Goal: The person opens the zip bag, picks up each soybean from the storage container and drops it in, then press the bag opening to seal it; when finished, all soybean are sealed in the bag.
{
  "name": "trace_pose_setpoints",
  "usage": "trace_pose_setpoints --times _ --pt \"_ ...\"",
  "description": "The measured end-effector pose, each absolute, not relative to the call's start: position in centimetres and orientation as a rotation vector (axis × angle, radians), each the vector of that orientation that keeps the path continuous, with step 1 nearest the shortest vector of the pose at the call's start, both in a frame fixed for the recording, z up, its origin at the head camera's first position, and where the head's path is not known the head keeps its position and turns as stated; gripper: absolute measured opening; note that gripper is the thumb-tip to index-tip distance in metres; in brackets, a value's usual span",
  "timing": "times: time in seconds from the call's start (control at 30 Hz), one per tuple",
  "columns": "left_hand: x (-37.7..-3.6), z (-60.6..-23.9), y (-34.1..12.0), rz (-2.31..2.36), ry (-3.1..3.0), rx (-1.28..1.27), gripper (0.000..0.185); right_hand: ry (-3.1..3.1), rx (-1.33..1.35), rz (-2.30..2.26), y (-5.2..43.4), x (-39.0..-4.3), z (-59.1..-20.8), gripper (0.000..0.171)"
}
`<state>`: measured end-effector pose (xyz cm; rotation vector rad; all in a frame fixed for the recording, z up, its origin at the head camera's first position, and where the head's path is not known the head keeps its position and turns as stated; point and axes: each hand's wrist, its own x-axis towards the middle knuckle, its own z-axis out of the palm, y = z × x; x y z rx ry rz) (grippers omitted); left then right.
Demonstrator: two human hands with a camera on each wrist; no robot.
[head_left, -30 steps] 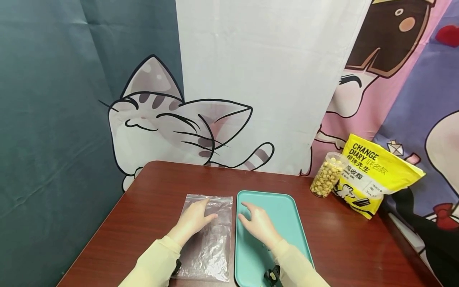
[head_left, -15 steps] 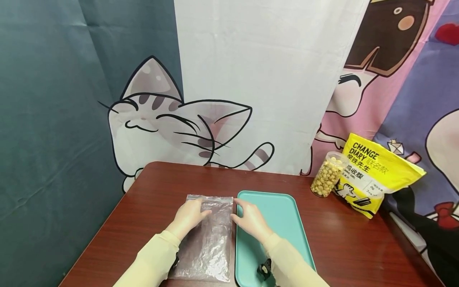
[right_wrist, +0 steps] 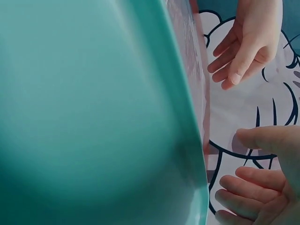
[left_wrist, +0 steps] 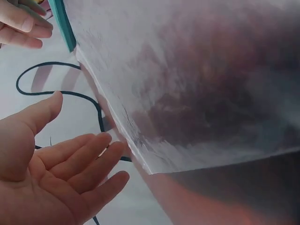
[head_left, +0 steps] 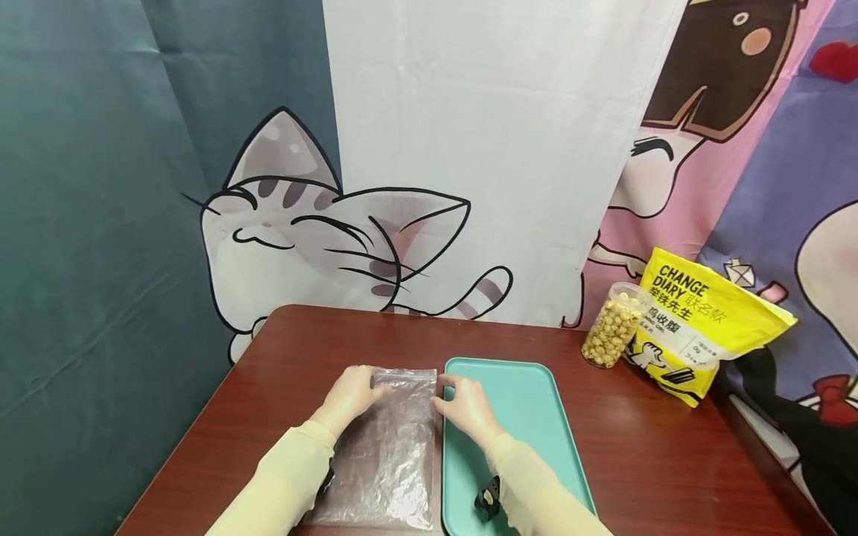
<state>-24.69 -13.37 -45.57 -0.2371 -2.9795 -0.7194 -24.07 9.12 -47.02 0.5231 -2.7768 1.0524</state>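
A clear zip bag [head_left: 395,461] lies flat on the brown table [head_left: 322,335], just left of a teal tray [head_left: 529,417]. My left hand [head_left: 353,394] is at the bag's far left corner, with its fingers straight and relaxed in the left wrist view [left_wrist: 70,168]. My right hand [head_left: 461,406] is at the bag's far right corner, over the tray's left rim. In the right wrist view its fingers [right_wrist: 255,187] are loosely bent and hold nothing. The frames do not show whether either hand touches the bag's edge [left_wrist: 140,150].
At the back right stand a clear cup of popcorn [head_left: 608,327] and a yellow snack bag [head_left: 700,327]. Cartoon curtains hang behind the table. The table's right edge runs near the yellow bag.
Both hands have slid forward to the bag's far edge. The right hand has moved left, from the tray's inside to its left rim by the bag.
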Motion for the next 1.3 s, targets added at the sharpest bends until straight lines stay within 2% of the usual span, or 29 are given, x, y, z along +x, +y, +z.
trace_pose_setpoints --times 0.27,0.5,1.3 --pt "-25.1 -45.3 -13.8 -0.869 -2.949 -0.153 0.039 -2.788 0.588 1.065 8.4 -25.1 -46.8 0.045" --pt "-25.5 -45.5 -14.1 -0.86 -2.981 -0.075 0.047 -2.81 0.584 1.067 7.9 -25.8 -46.7 0.047" --pt "-27.0 -45.5 -13.1 -0.726 -3.089 0.022 0.039 -2.812 0.59 1.049 5.8 -27.2 -47.5 0.043"
